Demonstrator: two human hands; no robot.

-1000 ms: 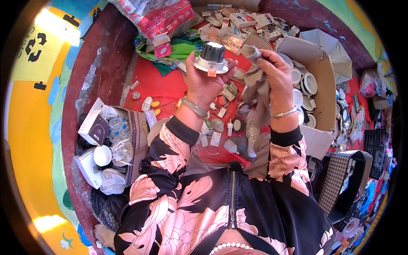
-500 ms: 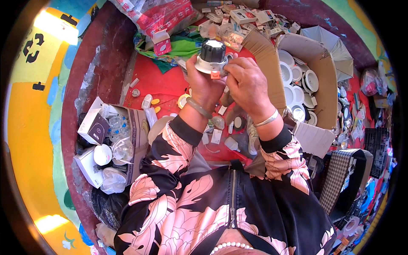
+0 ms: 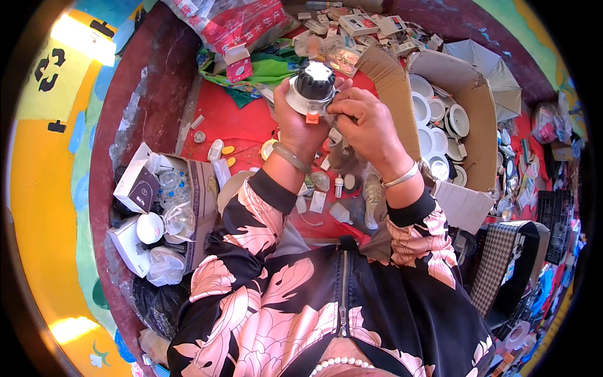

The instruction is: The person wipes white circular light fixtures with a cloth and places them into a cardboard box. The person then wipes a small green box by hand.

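Note:
Held up in front of me is a recessed downlight with a black finned heat sink and a white round rim. My left hand is closed around its rim from the left and below, the palm under it. A small orange clip shows on the near edge of the rim. At the light's right side my right hand has thumb and forefinger pinched together close to the rim. A small part of the light, perhaps its spring clip, seems to be between those fingertips, but it is too small to be sure.
To the right stands an open cardboard box of white round lights. A carton at left holds bulbs and plastic wrappings. Bulbs and small parts lie on the red cloth; small boxes are heaped at the back.
The downlight has tilted a little in my left hand. My right hand has shifted slightly down and its fingers have drawn closer together beside the rim.

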